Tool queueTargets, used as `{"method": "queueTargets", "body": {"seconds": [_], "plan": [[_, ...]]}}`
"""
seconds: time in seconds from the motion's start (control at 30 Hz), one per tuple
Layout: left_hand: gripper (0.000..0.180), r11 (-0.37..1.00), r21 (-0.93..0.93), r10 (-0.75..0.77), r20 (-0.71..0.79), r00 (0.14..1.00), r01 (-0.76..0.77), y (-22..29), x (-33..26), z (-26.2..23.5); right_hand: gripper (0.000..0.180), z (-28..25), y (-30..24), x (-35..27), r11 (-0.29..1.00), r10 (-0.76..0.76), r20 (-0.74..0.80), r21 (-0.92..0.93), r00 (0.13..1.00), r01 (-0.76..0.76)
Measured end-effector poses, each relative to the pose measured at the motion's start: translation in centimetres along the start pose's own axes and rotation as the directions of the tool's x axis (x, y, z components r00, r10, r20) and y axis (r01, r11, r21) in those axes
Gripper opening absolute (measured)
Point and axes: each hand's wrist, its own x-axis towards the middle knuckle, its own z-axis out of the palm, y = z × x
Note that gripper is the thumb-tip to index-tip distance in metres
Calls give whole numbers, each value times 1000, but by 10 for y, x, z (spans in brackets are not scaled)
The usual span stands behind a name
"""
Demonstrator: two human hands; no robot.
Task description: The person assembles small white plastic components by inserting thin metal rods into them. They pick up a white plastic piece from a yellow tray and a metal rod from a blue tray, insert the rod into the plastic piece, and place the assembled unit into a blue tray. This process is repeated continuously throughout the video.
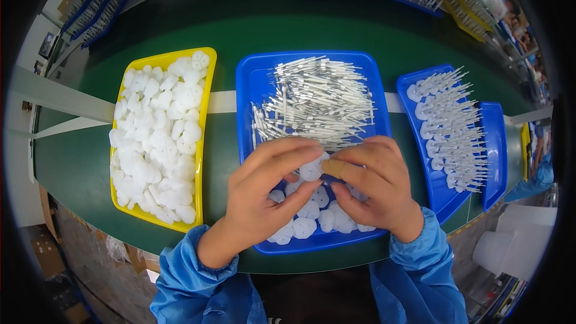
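Left hand [264,195] and right hand [375,183] are both pinching one white disc [311,171] above the centre blue tray [255,78]; pins [315,99] are lying behind.

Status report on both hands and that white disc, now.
Left hand and right hand both pinch one white disc over the middle blue tray. Pins and loose discs below. Nothing in the way.

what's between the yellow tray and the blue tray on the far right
In the head view, the middle blue tray of thin white rods lies between the yellow tray and the right blue tray.
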Motion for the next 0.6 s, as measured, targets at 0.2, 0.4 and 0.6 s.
{"method": "queueTargets", "body": {"seconds": [0.2, 0.4, 0.6], "plan": [[59, 995, -89, -53, 10, 999, 54, 1, 0, 0, 50, -1, 3, -2, 978, 62, 17, 199, 998, -64], [58, 988, -135, -81, 4, 997, 81, 2, 0, 0, 52, -4, 3, -3, 966, 88, 41, 239, 995, -96], [58, 992, -108, -67, 49, 997, 72, 3, -1, 0, 53, -5, -2, 1, 996, 55, 28, 72, 998, -57]]}}
